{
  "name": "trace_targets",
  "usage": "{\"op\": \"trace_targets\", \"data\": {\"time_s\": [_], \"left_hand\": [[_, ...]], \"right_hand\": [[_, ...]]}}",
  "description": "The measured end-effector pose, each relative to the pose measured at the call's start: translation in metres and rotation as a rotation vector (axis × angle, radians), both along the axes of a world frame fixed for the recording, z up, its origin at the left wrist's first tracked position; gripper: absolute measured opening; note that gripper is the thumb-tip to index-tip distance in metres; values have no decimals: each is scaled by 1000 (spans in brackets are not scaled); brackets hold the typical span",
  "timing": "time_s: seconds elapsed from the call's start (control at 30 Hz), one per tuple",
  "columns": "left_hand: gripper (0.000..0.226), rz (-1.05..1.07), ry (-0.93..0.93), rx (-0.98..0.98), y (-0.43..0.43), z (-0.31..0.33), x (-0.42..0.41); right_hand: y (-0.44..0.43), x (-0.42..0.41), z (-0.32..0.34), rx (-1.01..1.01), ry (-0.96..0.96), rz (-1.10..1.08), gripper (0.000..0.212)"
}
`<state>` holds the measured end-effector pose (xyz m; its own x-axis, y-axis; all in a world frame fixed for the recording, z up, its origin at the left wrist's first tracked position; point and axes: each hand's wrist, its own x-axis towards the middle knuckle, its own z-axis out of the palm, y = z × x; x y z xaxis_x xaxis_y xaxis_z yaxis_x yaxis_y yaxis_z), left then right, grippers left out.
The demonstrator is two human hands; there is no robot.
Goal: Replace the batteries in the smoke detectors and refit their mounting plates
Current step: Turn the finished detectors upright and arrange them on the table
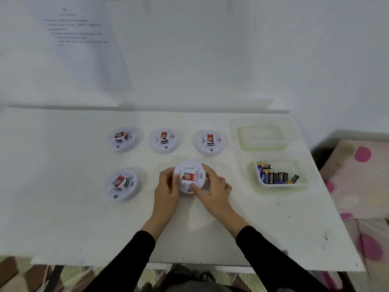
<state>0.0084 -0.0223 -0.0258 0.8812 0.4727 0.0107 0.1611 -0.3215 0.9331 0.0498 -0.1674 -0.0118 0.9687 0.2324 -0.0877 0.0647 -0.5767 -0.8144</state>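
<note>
The smoke detector (pixel 190 177) sat label-up near the middle of the table (pixel 63 207), in the front row, gripped from both sides. The left hand (pixel 166 186) had its fingers curled round the left rim; the right hand (pixel 212 186) wrapped the right rim, thumb at the near edge. Whether the base was touching the table or raised just off it could not be told.

This looked like a twist of the body against its mounting plate, though loosening or refitting was unclear. The next move probably called for opposite turning pressure from the two hands, with the grip kept on the rim.

Four other detectors (pixel 123 140) lay face-up, three behind and one to the left, all apart from the hands. To the right stood a tub (pixel 252 173) of batteries (pixel 275 177), within reach of the right hand, and a second tub (pixel 240 135) behind it.
</note>
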Motion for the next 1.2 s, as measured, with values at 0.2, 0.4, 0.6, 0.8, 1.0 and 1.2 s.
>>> {"op": "trace_targets", "data": {"time_s": [0.2, 0.4, 0.6, 0.8, 1.0, 1.2], "left_hand": [[26, -25, -21, -84, 20, 7, -5], [34, -90, -2, -86, 30, 16, -5], [32, -171, -28, -97, 36, 14, -10], [33, -203, -62, -130, 39, 6, -8], [32, -210, -90, -149, 40, 3, -9], [35, -207, -88, -154, 38, 3, -11]], "right_hand": [[2, 1, 3, -9, 45, 106, 80], [8, -2, 9, -8, 48, 80, 79], [10, 1, 14, 8, 122, 53, 72], [8, -3, 12, 29, 96, 62, 75], [10, -6, 10, 34, 66, 39, 74], [10, -7, 9, 42, 64, 42, 73]]}}
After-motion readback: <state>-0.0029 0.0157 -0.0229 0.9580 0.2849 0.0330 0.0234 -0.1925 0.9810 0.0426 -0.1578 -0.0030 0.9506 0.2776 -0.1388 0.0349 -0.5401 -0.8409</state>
